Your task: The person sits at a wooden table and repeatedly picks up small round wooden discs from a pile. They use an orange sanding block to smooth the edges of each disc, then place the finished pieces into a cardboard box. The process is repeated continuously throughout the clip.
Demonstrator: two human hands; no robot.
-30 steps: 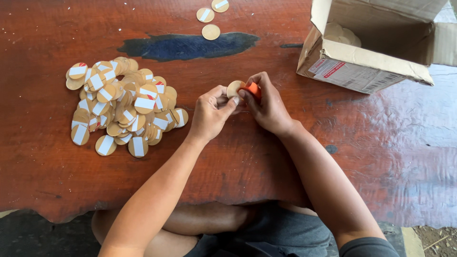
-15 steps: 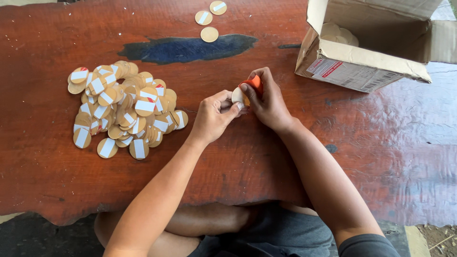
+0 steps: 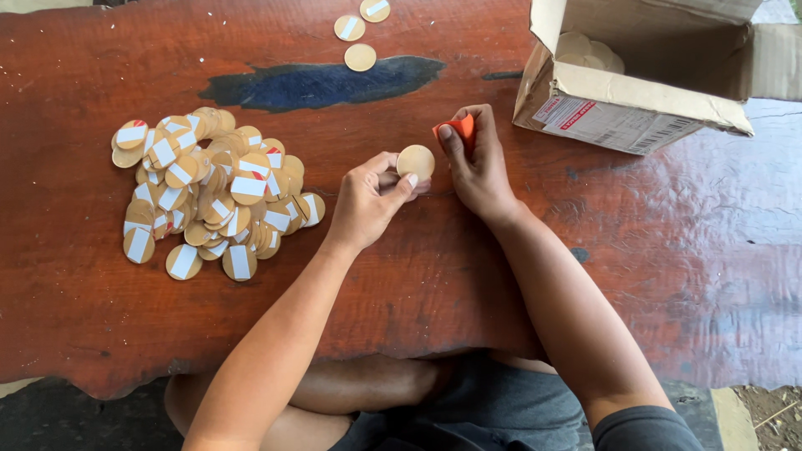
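My left hand (image 3: 368, 200) pinches a plain round wooden disc (image 3: 415, 161) between thumb and fingers, just above the table. Right beside it, my right hand (image 3: 476, 163) grips a small orange tool (image 3: 459, 130) with its tip up. The two hands nearly touch at the table's middle. To the left lies a heap of several wooden discs (image 3: 205, 196), many with a white strip stuck across them.
An open cardboard box (image 3: 635, 92) lies tipped at the back right, with pale discs inside. Three loose discs (image 3: 359, 33) sit at the far edge. The red-brown wooden table (image 3: 100, 317) has a dark blue filled patch (image 3: 322, 83).
My hands have drawn slightly apart. The disc, earlier pressed against the orange tool, now stands free in my left hand with its plain face showing.
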